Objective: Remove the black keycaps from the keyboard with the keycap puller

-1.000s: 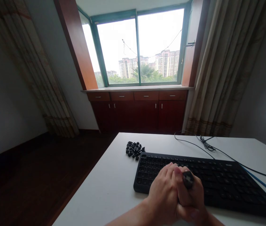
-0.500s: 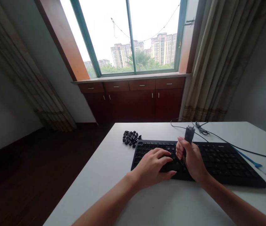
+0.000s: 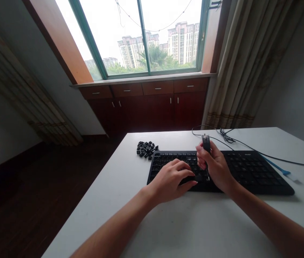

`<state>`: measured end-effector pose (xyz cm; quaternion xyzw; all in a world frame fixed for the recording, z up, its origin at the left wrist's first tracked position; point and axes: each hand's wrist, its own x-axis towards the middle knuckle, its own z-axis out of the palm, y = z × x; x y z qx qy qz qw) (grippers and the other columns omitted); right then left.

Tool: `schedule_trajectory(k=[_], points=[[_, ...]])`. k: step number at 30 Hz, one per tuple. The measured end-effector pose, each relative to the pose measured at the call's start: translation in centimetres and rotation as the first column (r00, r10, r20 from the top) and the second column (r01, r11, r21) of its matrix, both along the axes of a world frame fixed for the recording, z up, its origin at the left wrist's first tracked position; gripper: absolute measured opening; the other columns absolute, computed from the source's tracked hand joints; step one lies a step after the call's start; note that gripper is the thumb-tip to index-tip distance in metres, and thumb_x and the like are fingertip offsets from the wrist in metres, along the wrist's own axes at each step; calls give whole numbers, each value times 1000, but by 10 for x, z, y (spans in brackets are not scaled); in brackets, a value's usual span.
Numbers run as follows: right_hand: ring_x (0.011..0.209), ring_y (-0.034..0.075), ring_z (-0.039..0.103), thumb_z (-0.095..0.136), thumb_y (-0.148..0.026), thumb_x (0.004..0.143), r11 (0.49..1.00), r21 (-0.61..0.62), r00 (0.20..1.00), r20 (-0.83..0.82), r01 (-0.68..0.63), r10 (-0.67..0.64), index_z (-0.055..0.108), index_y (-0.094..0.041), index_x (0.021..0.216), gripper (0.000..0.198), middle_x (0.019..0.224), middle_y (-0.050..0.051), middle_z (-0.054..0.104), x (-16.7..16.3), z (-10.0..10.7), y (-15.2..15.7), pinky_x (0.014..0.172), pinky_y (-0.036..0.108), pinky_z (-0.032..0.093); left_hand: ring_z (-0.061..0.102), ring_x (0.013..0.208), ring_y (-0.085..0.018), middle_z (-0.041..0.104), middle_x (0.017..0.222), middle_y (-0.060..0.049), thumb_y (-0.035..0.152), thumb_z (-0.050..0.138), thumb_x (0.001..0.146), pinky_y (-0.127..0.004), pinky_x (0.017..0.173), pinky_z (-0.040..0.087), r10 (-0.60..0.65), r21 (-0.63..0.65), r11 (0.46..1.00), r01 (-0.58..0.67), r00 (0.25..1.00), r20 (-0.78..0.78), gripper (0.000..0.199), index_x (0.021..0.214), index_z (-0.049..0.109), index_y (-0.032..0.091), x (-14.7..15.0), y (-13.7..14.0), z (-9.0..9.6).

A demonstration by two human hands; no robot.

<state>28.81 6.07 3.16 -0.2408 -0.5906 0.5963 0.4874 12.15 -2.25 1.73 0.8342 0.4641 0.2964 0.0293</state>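
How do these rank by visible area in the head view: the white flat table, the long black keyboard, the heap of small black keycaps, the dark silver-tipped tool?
1. White table
2. Black keyboard
3. Heap of keycaps
4. Dark tool, partly hidden by the right hand, so its full size is unsure.

White worktop, black keyboard, loose keycaps heaped by its far-left corner, tangled cable behind, slim blue item at right

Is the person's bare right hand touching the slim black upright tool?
Touching. The head view shows the right hand closed around the slim black tool, whose upper end sticks out above the grip.
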Motion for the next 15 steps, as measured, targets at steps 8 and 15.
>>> schedule_trajectory(k=[8,15], points=[[51,10,35,65,-42,94,995,-68,990,-127,-69,60,47,-23,79,30,59,-8,41,-6,-5,-14,50,24,32,64,98,-22,72,111,-8,42,63,97,-37,91,56,-7,-51,999,8,1000,14,26,106,74,20,-1,0,3],[50,10,34,67,-41,90,995,-45,988,-131,-92,86,45,-23,71,35,55,-8,41,-25,0,-23,50,25,32,64,105,-25,70,119,-7,27,62,83,-41,100,52,-121,-145,980,133,988,91,35,117,71,23,-18,-4,20]])
